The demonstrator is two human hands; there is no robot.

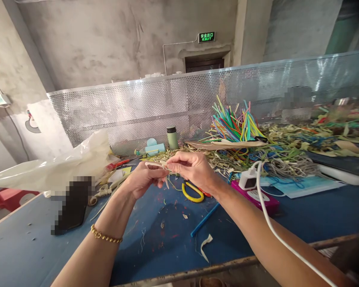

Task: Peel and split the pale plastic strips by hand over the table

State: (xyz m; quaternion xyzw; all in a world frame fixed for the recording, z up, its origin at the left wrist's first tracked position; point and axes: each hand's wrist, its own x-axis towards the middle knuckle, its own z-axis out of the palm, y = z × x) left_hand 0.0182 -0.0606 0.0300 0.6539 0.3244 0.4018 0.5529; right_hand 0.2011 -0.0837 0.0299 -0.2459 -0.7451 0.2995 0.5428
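Note:
A pale, narrow strip [154,164], looking like dried plant husk, is held above the blue table [128,251]. My left hand [146,178] is closed on it, thumb against the fingers. My right hand [194,169] pinches the strip's other side close to the left fingertips. The fingers partly hide the strip, and its exact shape is too small to tell. Below my right hand lie scissors with a yellow handle loop [193,193], their blades hidden. A blue stick [205,219] and a curled pale scrap [206,247] lie nearer the table's front edge.
On the left are a black phone [73,207] and a plastic sheet [74,159]. Behind stand a green bottle [172,139] and colourful pipe cleaners [235,123]. At right, a magenta power strip [267,203] has a white cable passing over my right forearm. Husks [290,139] cover the back right.

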